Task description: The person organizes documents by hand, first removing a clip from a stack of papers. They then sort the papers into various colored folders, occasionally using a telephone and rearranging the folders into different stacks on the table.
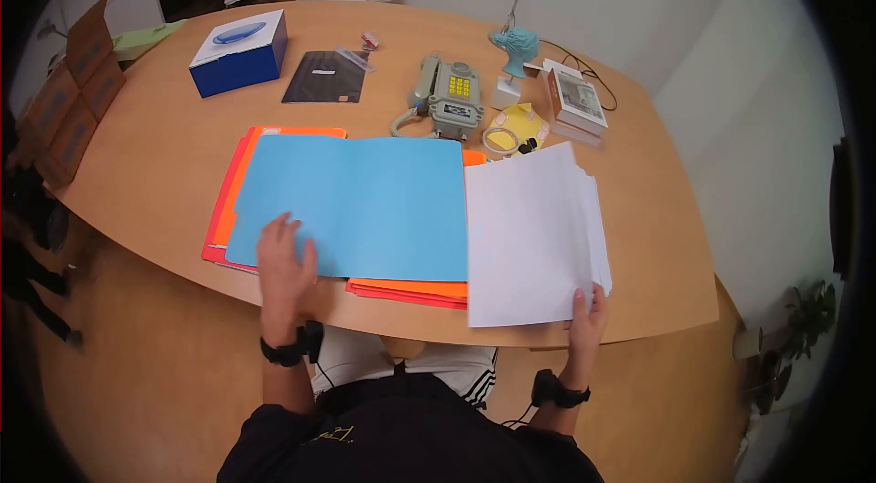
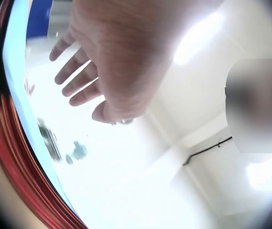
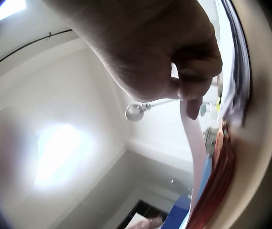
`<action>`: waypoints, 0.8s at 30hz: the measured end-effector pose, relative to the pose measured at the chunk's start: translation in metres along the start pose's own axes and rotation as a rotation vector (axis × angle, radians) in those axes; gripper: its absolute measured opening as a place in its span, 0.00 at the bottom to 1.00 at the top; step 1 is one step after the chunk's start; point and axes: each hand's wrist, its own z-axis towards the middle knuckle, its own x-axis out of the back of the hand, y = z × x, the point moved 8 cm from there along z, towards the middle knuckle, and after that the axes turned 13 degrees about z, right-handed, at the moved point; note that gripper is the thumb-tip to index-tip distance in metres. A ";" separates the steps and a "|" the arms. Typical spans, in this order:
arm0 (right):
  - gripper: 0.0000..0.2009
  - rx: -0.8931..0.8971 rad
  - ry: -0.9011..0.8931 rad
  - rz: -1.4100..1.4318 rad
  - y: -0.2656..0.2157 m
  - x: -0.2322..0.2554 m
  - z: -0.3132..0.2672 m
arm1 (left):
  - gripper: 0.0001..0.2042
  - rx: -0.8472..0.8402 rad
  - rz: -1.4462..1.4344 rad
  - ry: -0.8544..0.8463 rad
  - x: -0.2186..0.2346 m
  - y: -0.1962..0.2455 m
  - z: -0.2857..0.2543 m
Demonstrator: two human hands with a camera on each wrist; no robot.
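An open light-blue folder (image 1: 383,200) lies spread on a pile of orange folders (image 1: 411,290) and red folders (image 1: 219,209). My left hand (image 1: 286,266) is over the blue folder's left part, its fingers spread and holding nothing, as the left wrist view also shows. To the right, a stack of white paper (image 1: 529,237) overlaps the folder pile's right side. My right hand (image 1: 589,317) pinches the near right edge of the top sheet between thumb and fingers. In the right wrist view that sheet (image 3: 193,143) bends up from the stack.
Behind the folders stand a grey telephone (image 1: 453,100) with yellow keys, a yellow sheet (image 1: 518,125), a teal head sculpture (image 1: 517,47) and books (image 1: 577,103). Farther left are a dark folder (image 1: 324,77), a blue-and-white box (image 1: 239,59) and cardboard boxes (image 1: 68,118). The table's near edge runs before me.
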 end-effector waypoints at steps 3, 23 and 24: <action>0.08 0.069 0.117 0.044 0.008 0.053 0.033 | 0.20 0.145 0.107 0.064 0.000 -0.063 -0.006; 0.11 0.036 0.131 -0.177 0.051 0.084 0.079 | 0.35 0.309 0.239 0.020 -0.026 -0.120 -0.028; 0.13 -0.053 0.143 -0.237 0.042 0.080 0.076 | 0.35 0.290 0.215 0.025 -0.022 -0.119 -0.028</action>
